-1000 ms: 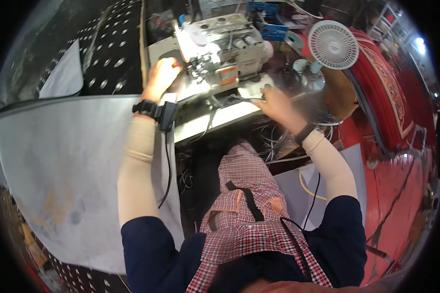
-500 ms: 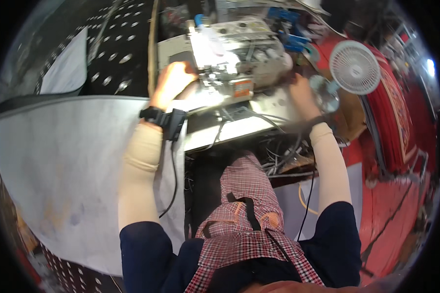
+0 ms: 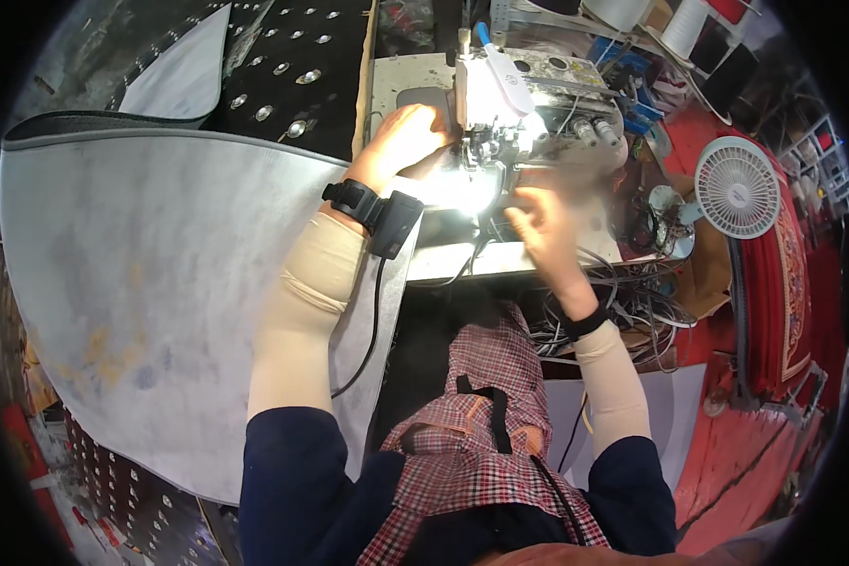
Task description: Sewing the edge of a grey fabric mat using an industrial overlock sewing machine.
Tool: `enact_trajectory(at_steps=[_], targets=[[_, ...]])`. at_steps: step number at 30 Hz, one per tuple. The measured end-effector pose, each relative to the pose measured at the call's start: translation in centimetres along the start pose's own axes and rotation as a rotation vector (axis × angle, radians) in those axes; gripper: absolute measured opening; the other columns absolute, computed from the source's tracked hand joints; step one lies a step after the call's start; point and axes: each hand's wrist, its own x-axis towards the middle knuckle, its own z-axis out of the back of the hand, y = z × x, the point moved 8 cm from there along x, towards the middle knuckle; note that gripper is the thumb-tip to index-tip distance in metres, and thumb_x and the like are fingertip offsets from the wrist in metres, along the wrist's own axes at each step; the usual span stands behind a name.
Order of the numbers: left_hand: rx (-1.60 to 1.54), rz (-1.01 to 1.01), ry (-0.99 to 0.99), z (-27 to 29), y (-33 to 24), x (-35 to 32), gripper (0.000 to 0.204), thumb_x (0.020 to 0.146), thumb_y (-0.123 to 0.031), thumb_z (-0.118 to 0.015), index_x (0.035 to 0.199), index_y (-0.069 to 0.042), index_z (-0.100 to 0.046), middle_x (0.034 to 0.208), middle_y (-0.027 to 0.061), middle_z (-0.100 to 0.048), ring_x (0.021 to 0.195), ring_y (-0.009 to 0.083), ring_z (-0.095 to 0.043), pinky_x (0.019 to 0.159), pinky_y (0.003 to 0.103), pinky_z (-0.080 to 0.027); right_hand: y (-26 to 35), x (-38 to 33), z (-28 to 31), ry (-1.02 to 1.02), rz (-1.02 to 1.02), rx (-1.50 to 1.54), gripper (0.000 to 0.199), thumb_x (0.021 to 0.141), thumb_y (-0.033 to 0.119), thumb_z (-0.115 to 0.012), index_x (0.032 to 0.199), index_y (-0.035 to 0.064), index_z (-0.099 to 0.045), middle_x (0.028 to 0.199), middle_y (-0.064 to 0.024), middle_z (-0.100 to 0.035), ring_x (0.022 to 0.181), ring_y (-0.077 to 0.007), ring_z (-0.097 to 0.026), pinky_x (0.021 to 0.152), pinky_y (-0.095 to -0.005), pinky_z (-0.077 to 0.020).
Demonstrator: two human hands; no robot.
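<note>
A pale sewing machine (image 3: 580, 113) stands on the worktable, its needle area lit very brightly. My left hand (image 3: 401, 146) rests left of the needle, beside a dark grey plate (image 3: 424, 98). Its fingers are curled closed; glare hides whatever may be in them. My right hand (image 3: 547, 241) hovers before the front of the machine, fingers apart and slightly blurred, holding nothing I can see. A large grey-white sheet (image 3: 179, 283) with a bound grey edge spreads under my left forearm.
A small white fan (image 3: 738, 187) stands at the right. Cables (image 3: 637, 302) hang in a tangle below the table edge. Thread cones (image 3: 686, 26) are at the far right. A black board with shiny round spots (image 3: 297, 57) lies at the far left.
My right hand has come left from the machine's right end to its front, and its fingers have spread. My left hand stays beside the needle area. The whole view has shifted.
</note>
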Motion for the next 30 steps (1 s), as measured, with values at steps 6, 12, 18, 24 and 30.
enact_trajectory(at_steps=[6, 12, 18, 24, 30], targets=[[-0.016, -0.053, -0.058, 0.2, 0.0, 0.3, 0.027, 0.073, -0.023, -0.063, 0.085, 0.001, -0.064, 0.082, 0.0218, -0.063, 0.08, 0.035, -0.062, 0.072, 0.042, -0.048, -0.6, -2.2, -5.7, 0.254, -0.021, -0.004, 0.018, 0.085, 0.015, -0.061, 0.088, -0.0026, -0.061, 0.069, -0.0098, -0.06, 0.061, -0.0175, -0.059, 0.057, -0.0282, -0.047], [-0.015, -0.075, -0.086, 0.8, 0.6, 0.8, 0.027, 0.079, -0.026, -0.059, 0.087, 0.0, -0.064, 0.088, 0.0193, -0.064, 0.086, 0.0358, -0.061, 0.075, 0.043, -0.047, 5.1, -4.8, -6.4, 0.633, 0.121, 0.022, 0.015, 0.082, 0.014, -0.064, 0.087, 0.0003, -0.065, 0.071, -0.0128, -0.063, 0.061, -0.0241, -0.06, 0.058, -0.0311, -0.0467], [-0.837, -0.033, -0.332, 2.4, 0.5, 3.3, 0.053, 0.094, -0.046, -0.045, 0.111, 0.003, -0.058, 0.108, 0.0125, -0.063, 0.102, 0.0208, -0.057, 0.089, 0.03, -0.04, 7.3, 1.3, -2.2, -0.174, 0.337, -0.296, 0.016, 0.079, 0.008, -0.061, 0.095, 0.0049, -0.061, 0.082, -0.0137, -0.058, 0.07, -0.0275, -0.06, 0.061, -0.0354, -0.0478], [-1.009, -0.248, -0.233, 2.5, -1.9, 5.2, 0.046, 0.095, -0.041, -0.047, 0.102, 0.001, -0.063, 0.091, -0.0007, -0.06, 0.086, 0.009, -0.049, 0.081, 0.025, -0.04, 6.7, 2.4, -3.1, -0.177, 0.346, -0.526, 0.012, 0.08, 0.015, -0.063, 0.087, 0.0049, -0.062, 0.076, -0.0122, -0.055, 0.07, -0.0278, -0.059, 0.062, -0.0357, -0.0481], [-0.622, -0.18, -0.436, 3.3, 0.7, 7.8, 0.05, 0.092, -0.043, -0.044, 0.094, 0.003, -0.063, 0.073, 0.0179, -0.063, 0.07, 0.0212, -0.058, 0.068, 0.036, -0.045, 7.3, 2.9, -3.0, -0.205, 0.458, -0.473, 0.008, 0.081, 0.012, -0.063, 0.079, 0.005, -0.062, 0.074, -0.011, -0.055, 0.066, -0.0273, -0.057, 0.06, -0.0351, -0.0469]])
